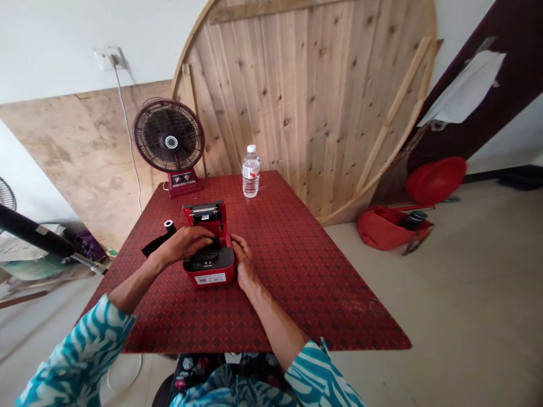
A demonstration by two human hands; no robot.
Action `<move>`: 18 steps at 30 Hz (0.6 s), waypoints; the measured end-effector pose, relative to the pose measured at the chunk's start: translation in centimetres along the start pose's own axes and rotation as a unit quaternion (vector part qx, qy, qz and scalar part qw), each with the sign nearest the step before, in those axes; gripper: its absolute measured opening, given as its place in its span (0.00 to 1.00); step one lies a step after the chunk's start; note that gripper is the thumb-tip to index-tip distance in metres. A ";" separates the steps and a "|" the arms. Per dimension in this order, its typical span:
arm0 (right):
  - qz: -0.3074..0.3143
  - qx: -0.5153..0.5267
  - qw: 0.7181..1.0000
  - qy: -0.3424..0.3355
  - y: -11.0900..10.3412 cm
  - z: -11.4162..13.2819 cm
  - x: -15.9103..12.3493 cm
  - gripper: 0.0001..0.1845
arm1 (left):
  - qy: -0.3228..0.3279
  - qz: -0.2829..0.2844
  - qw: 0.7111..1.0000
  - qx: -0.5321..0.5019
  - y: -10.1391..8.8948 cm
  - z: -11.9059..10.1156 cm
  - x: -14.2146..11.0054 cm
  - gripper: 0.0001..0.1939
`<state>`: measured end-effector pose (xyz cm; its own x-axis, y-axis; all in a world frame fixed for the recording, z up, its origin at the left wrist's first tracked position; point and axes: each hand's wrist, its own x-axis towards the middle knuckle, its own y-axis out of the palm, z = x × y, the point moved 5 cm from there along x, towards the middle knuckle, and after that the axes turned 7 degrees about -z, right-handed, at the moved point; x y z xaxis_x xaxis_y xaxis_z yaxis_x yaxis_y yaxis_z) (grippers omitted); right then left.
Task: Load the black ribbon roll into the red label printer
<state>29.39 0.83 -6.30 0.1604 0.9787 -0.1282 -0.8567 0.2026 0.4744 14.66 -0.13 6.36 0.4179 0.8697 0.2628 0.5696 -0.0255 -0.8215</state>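
Note:
A small red and black label printer [211, 273] sits on the table with its lid [206, 212] raised. My left hand [193, 240] reaches into the open compartment from the left. Its fingers are close together and bent downward, and whatever lies under the fingertips is hidden. Against the printer's right side rests my right hand [242, 260], its fingers curved along the red casing. Just left of the printer is a black roll [169, 226] with a white core, and a flat black strip [155, 245] extends beside it, partly behind my left wrist.
The table [305, 294] has a red patterned cover. At its far end stand a maroon fan [169, 141] and a clear water bottle [251, 172]. A round wooden panel [305, 102] leans behind. On the floor to the right are a red bag [379, 229] and a red basin [436, 181].

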 end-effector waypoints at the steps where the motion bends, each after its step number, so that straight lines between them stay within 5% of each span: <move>1: 0.001 0.005 1.000 0.005 0.0 0.0 0.0 0.17 | 0.005 -0.029 1.000 0.005 -0.6 -0.5 -1.2 0.14; 7: -0.003 0.030 0.999 0.017 0.1 0.0 -0.1 0.19 | 0.067 -0.110 0.988 0.082 -0.8 -3.0 -6.0 0.14; 18: 0.002 0.014 1.000 0.009 0.0 0.0 0.0 0.18 | 0.134 -0.174 0.959 0.177 0.4 -3.6 -5.8 0.09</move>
<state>29.41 0.79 -6.35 0.1488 0.9786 -0.1421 -0.8428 0.2007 0.4995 15.08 -6.95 6.31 0.4401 0.6361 0.6338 0.4505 0.4541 -0.7686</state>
